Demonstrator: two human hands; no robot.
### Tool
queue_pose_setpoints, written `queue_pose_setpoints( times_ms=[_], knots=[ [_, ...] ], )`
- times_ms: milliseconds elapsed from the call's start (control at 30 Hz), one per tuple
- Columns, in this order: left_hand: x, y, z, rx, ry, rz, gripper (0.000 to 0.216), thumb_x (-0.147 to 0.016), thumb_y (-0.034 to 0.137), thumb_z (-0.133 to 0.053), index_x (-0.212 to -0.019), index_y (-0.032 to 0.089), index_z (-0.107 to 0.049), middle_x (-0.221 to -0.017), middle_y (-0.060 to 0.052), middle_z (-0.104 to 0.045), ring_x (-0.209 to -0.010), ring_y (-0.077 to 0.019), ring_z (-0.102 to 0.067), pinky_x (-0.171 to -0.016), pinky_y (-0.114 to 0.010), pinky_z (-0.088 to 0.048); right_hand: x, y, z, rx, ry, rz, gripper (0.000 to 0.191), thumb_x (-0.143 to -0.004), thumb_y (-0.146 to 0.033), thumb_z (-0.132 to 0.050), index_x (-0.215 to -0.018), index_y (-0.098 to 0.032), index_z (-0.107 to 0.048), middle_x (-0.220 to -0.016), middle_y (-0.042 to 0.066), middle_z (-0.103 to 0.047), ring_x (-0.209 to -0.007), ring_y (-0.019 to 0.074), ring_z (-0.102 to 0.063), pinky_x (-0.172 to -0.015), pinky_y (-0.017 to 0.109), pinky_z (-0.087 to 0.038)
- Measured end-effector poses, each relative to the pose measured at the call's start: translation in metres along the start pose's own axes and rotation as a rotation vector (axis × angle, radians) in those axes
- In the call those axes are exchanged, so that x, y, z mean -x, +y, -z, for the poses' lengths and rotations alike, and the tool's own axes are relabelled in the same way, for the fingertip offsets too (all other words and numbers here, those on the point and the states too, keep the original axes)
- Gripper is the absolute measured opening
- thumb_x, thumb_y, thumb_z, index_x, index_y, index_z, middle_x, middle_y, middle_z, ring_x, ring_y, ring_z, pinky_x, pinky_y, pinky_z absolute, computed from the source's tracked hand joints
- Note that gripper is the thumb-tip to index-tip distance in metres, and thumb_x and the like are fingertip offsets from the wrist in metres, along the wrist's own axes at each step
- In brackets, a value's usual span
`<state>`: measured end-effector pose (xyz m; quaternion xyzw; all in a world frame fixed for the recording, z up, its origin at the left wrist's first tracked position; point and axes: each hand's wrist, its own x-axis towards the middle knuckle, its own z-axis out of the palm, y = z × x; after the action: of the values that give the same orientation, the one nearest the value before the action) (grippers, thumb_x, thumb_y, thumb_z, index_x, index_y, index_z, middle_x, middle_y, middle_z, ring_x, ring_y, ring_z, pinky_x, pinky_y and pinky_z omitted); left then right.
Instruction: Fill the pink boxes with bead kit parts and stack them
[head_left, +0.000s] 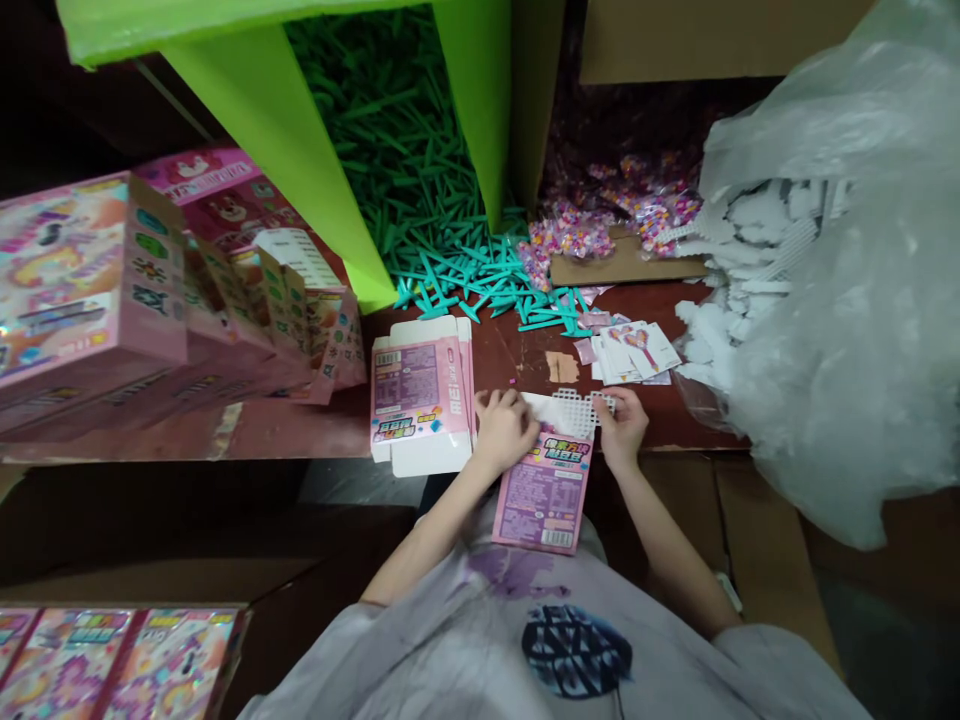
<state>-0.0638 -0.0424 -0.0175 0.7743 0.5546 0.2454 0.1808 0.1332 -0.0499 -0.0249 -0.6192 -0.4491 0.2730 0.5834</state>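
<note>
My left hand is closed on the top edge of a pink printed box that hangs off the table edge over my lap. My right hand pinches a white gridded plastic piece at the box's open end. A stack of flat unfolded pink boxes lies just left of my left hand. Small printed cards lie behind my right hand.
A green carton spills teal plastic sticks onto the brown table. Bags of pink beads sit behind. A large clear bag of white pieces fills the right. Finished pink boxes stand left and at lower left.
</note>
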Motion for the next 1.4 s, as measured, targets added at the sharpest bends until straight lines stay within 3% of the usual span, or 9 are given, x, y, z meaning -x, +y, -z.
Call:
queue_pose_setpoints(
  times_ms=[67,133,333,567,700,867,967,1133,1400],
  knots=[
    [0.000,0.003,0.000,0.048,0.048,0.039,0.019,-0.081,0.025,-0.056,-0.096,0.020,-0.065,-0.100,-0.007,-0.065,-0.101,-0.0246,-0.050,-0.098,-0.050,-0.025,0.004,0.004,-0.003,0.024,-0.121,-0.035,0.025,-0.072,-0.037,-0.070,-0.085,-0.018,-0.059,-0.076,0.002,-0.066,-0.069,0.0159,-0.062,-0.063,0.027,-0.046],
    [0.000,0.005,0.001,0.096,0.046,0.031,0.020,-0.084,0.022,-0.052,-0.100,0.023,-0.064,-0.101,-0.005,-0.067,-0.105,-0.0245,-0.049,-0.099,-0.051,-0.023,0.007,0.006,-0.004,0.042,-0.166,-0.010,0.021,-0.074,-0.036,-0.068,-0.081,-0.019,-0.057,-0.074,0.001,-0.063,-0.068,0.0155,-0.060,-0.063,0.028,-0.045],
    [0.008,0.007,0.006,0.062,-0.057,-0.078,0.016,-0.084,0.021,-0.051,-0.079,0.021,-0.066,-0.086,-0.003,-0.068,-0.101,-0.0250,-0.046,-0.101,-0.055,-0.018,0.013,0.006,0.002,0.311,-0.219,0.353,0.024,-0.078,-0.027,-0.058,-0.060,-0.020,-0.044,-0.076,0.002,-0.064,-0.081,0.0197,-0.055,-0.084,0.039,-0.038],
    [0.015,0.004,0.003,-0.055,-0.093,-0.159,0.033,-0.087,0.031,-0.049,-0.063,0.019,-0.068,-0.086,-0.005,-0.061,-0.097,-0.0242,-0.043,-0.097,-0.053,-0.025,0.011,-0.003,0.007,0.638,-0.432,0.565,0.020,-0.073,-0.025,-0.061,-0.059,-0.020,-0.047,-0.066,-0.002,-0.060,-0.086,0.0214,-0.051,-0.101,0.049,-0.022],
    [0.018,0.001,-0.001,-0.058,-0.003,-0.093,0.033,-0.088,0.028,-0.048,-0.064,0.019,-0.069,-0.089,-0.006,-0.060,-0.096,-0.0236,-0.044,-0.093,-0.050,-0.028,0.006,-0.007,0.006,0.676,-0.466,0.526,0.013,-0.073,-0.025,-0.063,-0.064,-0.021,-0.053,-0.065,-0.002,-0.059,-0.082,0.0203,-0.050,-0.097,0.045,-0.025],
    [0.022,0.001,0.000,-0.025,0.050,-0.048,0.034,-0.089,0.032,-0.049,-0.066,0.020,-0.071,-0.096,-0.007,-0.060,-0.100,-0.0250,-0.045,-0.092,-0.050,-0.028,0.009,-0.006,-0.004,0.580,-0.231,0.404,0.009,-0.079,-0.029,-0.062,-0.074,-0.022,-0.061,-0.077,0.001,-0.064,-0.081,0.0198,-0.052,-0.090,0.041,-0.031],
    [0.022,0.000,0.001,-0.022,0.046,-0.047,0.035,-0.088,0.035,-0.049,-0.066,0.020,-0.071,-0.102,-0.007,-0.061,-0.105,-0.0265,-0.044,-0.093,-0.051,-0.027,0.012,-0.005,-0.010,0.621,-0.174,0.394,0.008,-0.079,-0.030,-0.063,-0.076,-0.023,-0.063,-0.080,0.002,-0.067,-0.083,0.0214,-0.051,-0.089,0.042,-0.029],
    [0.025,-0.002,0.001,-0.027,0.011,-0.056,0.035,-0.086,0.039,-0.052,-0.063,0.019,-0.069,-0.107,-0.008,-0.060,-0.111,-0.0289,-0.042,-0.095,-0.052,-0.026,0.009,-0.006,-0.006,0.723,-0.310,0.472,0.010,-0.078,-0.029,-0.066,-0.070,-0.024,-0.065,-0.075,0.000,-0.067,-0.082,0.0210,-0.048,-0.094,0.046,-0.023],
    [0.032,-0.003,-0.004,0.058,0.107,-0.012,0.028,-0.085,0.042,-0.056,-0.072,0.022,-0.070,-0.108,-0.005,-0.064,-0.111,-0.0273,-0.046,-0.096,-0.050,-0.023,0.010,-0.015,0.002,0.623,-0.556,0.477,0.021,-0.076,-0.027,-0.067,-0.059,-0.021,-0.056,-0.060,-0.004,-0.060,-0.074,0.0167,-0.049,-0.094,0.044,-0.026]
  ],
)
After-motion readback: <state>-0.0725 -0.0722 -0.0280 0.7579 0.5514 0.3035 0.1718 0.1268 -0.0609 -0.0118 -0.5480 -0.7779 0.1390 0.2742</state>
